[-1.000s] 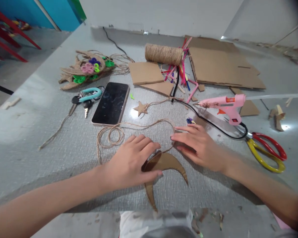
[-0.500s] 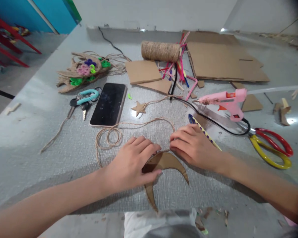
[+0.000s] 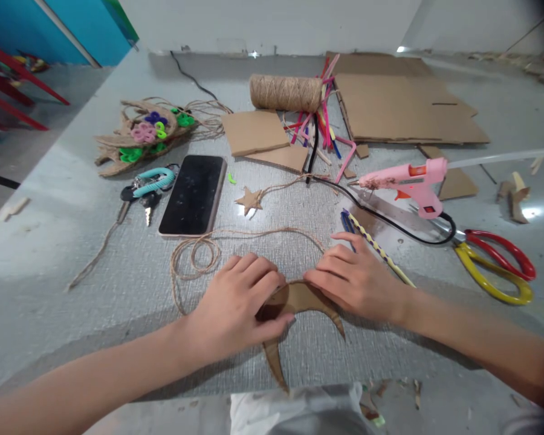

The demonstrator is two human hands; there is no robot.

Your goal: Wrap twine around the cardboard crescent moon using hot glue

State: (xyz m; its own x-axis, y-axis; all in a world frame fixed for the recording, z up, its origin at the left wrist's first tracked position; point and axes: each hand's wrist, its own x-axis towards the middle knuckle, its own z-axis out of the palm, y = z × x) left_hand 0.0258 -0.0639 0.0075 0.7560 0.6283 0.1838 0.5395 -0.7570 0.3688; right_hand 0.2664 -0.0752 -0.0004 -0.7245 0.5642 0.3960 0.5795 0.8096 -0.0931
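Observation:
A brown cardboard crescent (image 3: 299, 302) lies flat near the table's front edge. My left hand (image 3: 236, 302) rests on its left part, fingers curled and the thumb pressed onto the card. My right hand (image 3: 356, 278) sits at the crescent's upper right edge, fingertips pinched together where a jute twine strand (image 3: 254, 232) meets the card. The twine runs from there in an arc to a loose coil (image 3: 194, 257) on the left. What lies under my fingertips is hidden.
A phone (image 3: 193, 193), keys (image 3: 147, 187), a cardboard star (image 3: 249, 199), a twine spool (image 3: 285, 92), cardboard sheets (image 3: 403, 106), coloured pipe cleaners (image 3: 321, 130), a pink glue gun (image 3: 408, 181) with black cord, a pencil (image 3: 376, 248) and red-yellow scissors (image 3: 494, 266) lie around. A twine craft piece (image 3: 140, 133) sits far left.
My right hand drew in from flat and spread beside the crescent to a pinch on its upper edge. The pencil beneath it came into view. The view shifted slightly.

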